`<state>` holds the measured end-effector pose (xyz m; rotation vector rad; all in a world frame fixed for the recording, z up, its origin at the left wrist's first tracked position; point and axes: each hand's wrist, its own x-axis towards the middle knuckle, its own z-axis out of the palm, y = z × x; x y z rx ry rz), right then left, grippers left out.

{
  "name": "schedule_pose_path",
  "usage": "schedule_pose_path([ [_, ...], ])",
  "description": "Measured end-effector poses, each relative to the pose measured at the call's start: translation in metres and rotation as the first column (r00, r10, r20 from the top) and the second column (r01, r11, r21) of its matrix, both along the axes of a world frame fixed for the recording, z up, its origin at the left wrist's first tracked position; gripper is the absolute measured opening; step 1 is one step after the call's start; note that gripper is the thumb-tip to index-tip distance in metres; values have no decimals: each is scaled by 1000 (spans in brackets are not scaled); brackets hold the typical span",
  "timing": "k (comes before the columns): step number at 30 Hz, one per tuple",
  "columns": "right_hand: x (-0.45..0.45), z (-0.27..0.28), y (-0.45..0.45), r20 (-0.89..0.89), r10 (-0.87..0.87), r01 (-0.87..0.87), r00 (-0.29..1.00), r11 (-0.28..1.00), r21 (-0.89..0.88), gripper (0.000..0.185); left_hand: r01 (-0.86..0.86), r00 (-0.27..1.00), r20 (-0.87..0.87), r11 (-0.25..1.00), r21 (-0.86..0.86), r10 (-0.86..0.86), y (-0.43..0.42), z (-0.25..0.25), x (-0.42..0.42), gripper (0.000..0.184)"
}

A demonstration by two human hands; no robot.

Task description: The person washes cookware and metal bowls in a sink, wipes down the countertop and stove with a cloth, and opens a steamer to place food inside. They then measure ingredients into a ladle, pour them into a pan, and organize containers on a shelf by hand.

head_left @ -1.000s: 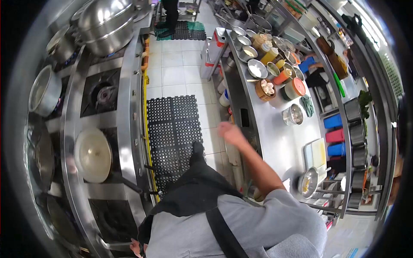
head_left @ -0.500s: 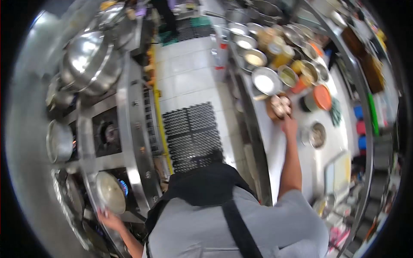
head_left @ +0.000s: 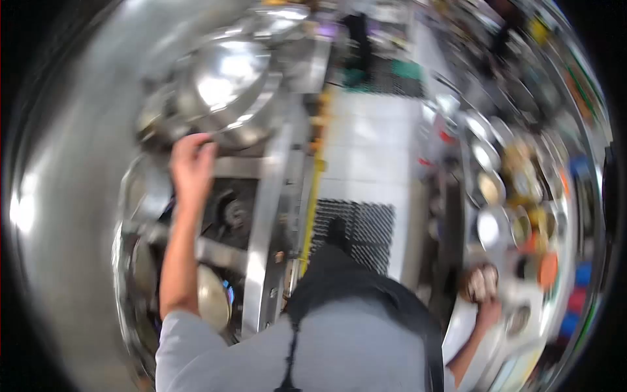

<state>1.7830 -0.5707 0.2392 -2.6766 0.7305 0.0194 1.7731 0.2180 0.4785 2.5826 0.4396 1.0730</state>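
Currently the right hand point(head_left: 488, 313) is touching the near edge of a basket point(head_left: 466, 289) holding pale pieces point(head_left: 482, 282); blur is hiding whether it is gripping. Well left of the basket, the left hand point(head_left: 193, 160) is curling its fingers beside a big pot point(head_left: 230, 91), contact unclear. An orange-lidded tub point(head_left: 541, 270) is standing right of the basket.

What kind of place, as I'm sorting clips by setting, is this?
Probably a restaurant kitchen: a stove with a blue flame, a large steel pot, and a counter crowded with bowls.
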Motion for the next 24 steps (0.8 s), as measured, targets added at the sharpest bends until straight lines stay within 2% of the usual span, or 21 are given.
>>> schedule_pose_path([
  [1,-3,-10,2,-125,-14,5,992,997,-71,48,50,998,-33,997,-52,-51,-1,-1,26,20],
  [2,-2,6,34,-147,-26,9,989,994,-111,47,105,984,-118,974,-203,-130,-10,2,51,22],
  [3,2,3,63,82,-41,47,996,996,-70,44,234,956,-123,943,-237,-268,-13,-7,76,23],
  [4,22,44,120,74,-27,30,997,999,-44,39,298,919,-156,898,-324,-362,-33,-10,97,26],
  [5,38,66,162,51,-86,84,995,996,24,37,421,840,-130,785,-455,-526,-56,-16,114,28],
  [6,58,83,203,5,-95,95,995,995,12,34,466,768,-182,730,-500,-614,-73,-28,132,32],
  [7,74,88,236,42,-44,41,998,997,63,32,537,660,-251,678,-501,-708,-99,-24,147,33],
  [8,89,97,273,94,-25,17,995,997,78,31,660,512,-256,566,-494,-820,-115,-23,158,33],
  [9,103,95,298,116,-6,-8,993,992,123,31,706,423,-248,489,-512,-871,-136,-24,168,34],
  [10,117,94,322,136,18,-39,991,987,158,30,777,337,-274,431,-459,-901,-146,-27,180,37],
  [11,129,94,334,155,46,-77,987,976,202,30,833,255,-316,374,-407,-914,-161,-29,188,40],
  [13,152,94,371,178,110,-148,978,965,217,28,863,179,-384,332,-380,-906,-163,-32,207,45],
  [16,191,91,411,236,202,-255,951,941,224,27,863,257,-568,450,-228,-781,-154,-51,232,46],
  [19,226,88,433,216,322,-368,922,901,228,27,791,267,-750,582,-188,-605,-146,-67,258,44],
  [24,289,85,457,141,513,-532,847,807,256,27,694,285,-853,708,-131,-438,-137,-82,291,41],
])
